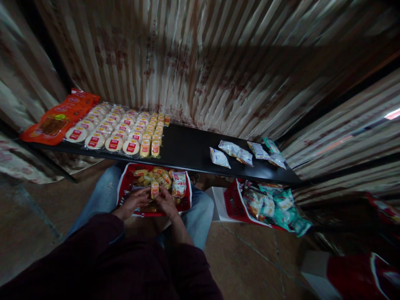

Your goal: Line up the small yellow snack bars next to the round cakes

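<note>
A small yellow snack pack [154, 189] with a red and white label is held upright between my two hands, above the red basket [188, 199] between my knees. My left hand [136, 201] closes on the pack from one side, and my right hand [166, 201] grips it from the other. More yellow packs [161, 176] lie loose in the basket, along with a white and red bag [179, 184]. On the black shelf [187, 143] in front of me, similar yellow packs [151, 141] stand in two columns beside rows of round white packaged cakes [114, 142].
Orange bags [56, 121] lie at the shelf's left end. Several white packets [229, 148] and a green one [271, 145] rest toward its right. Another red basket [233, 200] with green and white bags stands on the floor at right. A striped curtain [175, 62] hangs behind the shelf.
</note>
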The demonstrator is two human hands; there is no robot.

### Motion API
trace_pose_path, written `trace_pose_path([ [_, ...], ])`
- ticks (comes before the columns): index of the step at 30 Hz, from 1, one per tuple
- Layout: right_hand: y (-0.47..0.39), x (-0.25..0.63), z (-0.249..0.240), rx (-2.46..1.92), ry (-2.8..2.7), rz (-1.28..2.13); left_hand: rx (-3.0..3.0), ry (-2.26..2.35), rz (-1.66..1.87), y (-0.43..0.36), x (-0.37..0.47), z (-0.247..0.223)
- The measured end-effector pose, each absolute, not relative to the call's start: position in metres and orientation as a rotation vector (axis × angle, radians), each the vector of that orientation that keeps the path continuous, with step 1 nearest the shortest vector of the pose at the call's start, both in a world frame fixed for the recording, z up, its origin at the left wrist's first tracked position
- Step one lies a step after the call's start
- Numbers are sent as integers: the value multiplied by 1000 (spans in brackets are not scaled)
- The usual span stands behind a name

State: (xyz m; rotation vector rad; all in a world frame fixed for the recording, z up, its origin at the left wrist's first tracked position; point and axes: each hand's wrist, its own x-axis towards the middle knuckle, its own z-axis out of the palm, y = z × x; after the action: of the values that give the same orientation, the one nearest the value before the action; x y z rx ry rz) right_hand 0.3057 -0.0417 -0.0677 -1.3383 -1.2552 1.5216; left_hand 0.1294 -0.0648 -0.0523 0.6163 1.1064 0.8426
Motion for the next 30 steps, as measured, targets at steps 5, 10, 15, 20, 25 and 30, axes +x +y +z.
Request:
trace_pose_path([
  [5,-41,305,-71,-1365,-1226,1537,584,1118,837,-65,129,-49],
  [10,-40,304,-73,-1358,-1126,1584,559,1115,845,-65,129,-46],
  [15,-41,304,-69,-1315,-1156,1580,547,1132,856,-65,130,-46],
  [20,-43,304,-66,-1309,-1180,1546,555,1126,850,-64,129,-49],
  [25,-43,305,-65,-1333,-1208,1522,602,1082,834,-65,128,-49],
  [30,-43,304,-65,-1342,-1247,1439,602,1088,839,-66,127,-50],
])
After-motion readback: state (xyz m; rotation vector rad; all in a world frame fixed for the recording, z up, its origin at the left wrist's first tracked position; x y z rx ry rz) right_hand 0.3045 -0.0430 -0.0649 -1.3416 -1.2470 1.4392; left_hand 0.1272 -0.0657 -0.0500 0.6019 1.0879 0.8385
